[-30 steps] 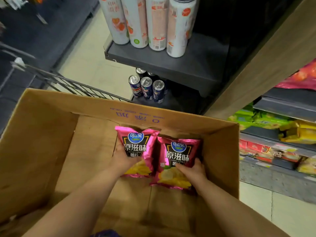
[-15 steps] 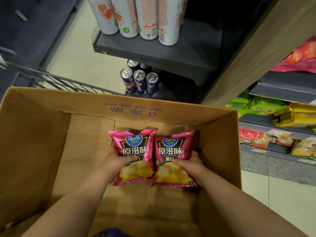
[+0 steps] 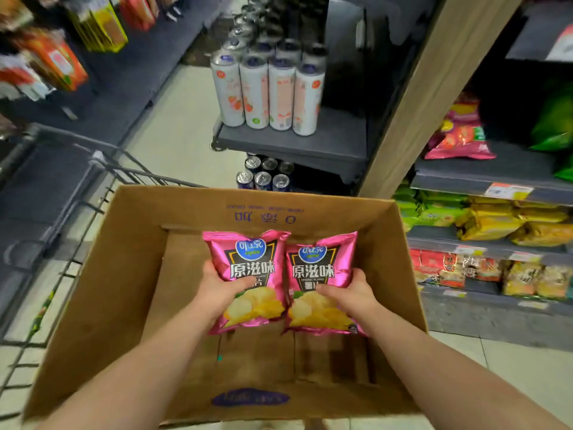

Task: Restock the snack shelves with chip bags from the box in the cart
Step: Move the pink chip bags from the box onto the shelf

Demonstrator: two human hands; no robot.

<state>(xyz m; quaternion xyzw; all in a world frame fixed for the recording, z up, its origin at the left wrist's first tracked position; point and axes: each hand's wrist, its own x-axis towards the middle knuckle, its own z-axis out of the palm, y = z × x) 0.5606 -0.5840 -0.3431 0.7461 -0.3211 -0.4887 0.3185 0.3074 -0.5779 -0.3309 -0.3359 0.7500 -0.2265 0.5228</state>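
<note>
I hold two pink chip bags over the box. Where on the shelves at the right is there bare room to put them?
Bare shelf board shows between the pink snack bag and the green bag. The rows below, yellow packs and red packs, are crowded.

Inside the box (image 3: 124, 274), the left hand (image 3: 217, 290) holds the left bag (image 3: 251, 265) and the right hand (image 3: 353, 293) the right bag (image 3: 319, 268), side by side, edges touching. The box sits in the cart (image 3: 102, 164), whose wire rim lies left of the hands. Beyond them tall cans (image 3: 269, 91) stand on a shelf (image 3: 310, 144); snack shelves (image 3: 465, 178) lie rightward.
</note>
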